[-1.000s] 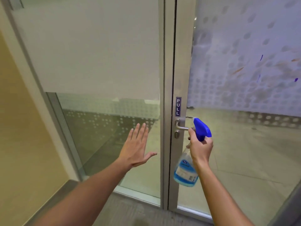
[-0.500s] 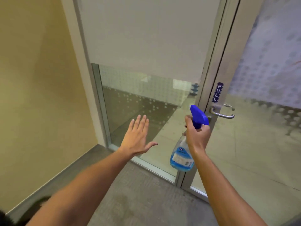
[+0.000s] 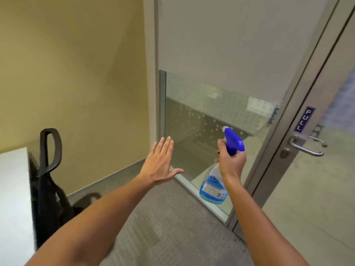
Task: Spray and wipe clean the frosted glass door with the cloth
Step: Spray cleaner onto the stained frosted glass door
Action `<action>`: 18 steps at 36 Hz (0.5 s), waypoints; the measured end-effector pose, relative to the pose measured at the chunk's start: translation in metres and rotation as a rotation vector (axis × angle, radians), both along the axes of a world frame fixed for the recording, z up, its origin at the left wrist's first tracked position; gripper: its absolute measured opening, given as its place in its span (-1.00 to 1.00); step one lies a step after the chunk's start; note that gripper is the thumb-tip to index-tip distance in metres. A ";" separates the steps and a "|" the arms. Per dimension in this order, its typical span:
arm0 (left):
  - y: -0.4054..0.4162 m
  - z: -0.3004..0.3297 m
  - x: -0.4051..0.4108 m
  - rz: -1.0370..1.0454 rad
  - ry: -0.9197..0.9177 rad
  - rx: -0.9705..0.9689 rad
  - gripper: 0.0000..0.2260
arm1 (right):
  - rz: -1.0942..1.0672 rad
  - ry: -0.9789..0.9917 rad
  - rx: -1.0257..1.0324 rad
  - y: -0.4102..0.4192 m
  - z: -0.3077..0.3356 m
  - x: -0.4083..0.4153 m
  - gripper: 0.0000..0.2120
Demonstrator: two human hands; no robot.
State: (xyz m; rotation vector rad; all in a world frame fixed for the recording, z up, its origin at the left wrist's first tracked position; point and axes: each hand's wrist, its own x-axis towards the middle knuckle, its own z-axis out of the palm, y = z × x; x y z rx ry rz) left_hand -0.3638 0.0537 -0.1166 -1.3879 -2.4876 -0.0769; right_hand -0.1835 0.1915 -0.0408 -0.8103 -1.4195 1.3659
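My right hand grips a spray bottle with a blue trigger head and blue liquid, its nozzle pointing up and left, in front of the lower glass. My left hand is held out flat, fingers together and thumb apart, holding nothing, near the bottom left corner of the fixed glass panel. That panel is frosted above and see-through below. The frosted glass door is at the right, with a metal lever handle and a blue PULL sign. No cloth is in view.
A yellow wall fills the left. A black office chair stands by a white desk edge at the lower left. Grey carpet covers the floor below my arms.
My view has swung left: the door has slid to the right edge, and the yellow wall, chair and desk have come in. Both hands keep the same pose and the same distance from each other.
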 end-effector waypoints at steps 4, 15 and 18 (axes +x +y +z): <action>-0.021 0.002 0.014 0.092 -0.011 -0.034 0.05 | 0.099 0.029 -0.028 -0.009 -0.005 0.009 -0.79; -0.080 -0.008 0.092 0.339 -0.030 -0.050 0.00 | 0.286 0.032 -0.062 -0.034 -0.017 0.040 -0.79; -0.101 -0.015 0.114 0.397 -0.048 -0.049 -0.02 | 0.323 0.037 -0.085 -0.045 -0.021 0.045 -0.73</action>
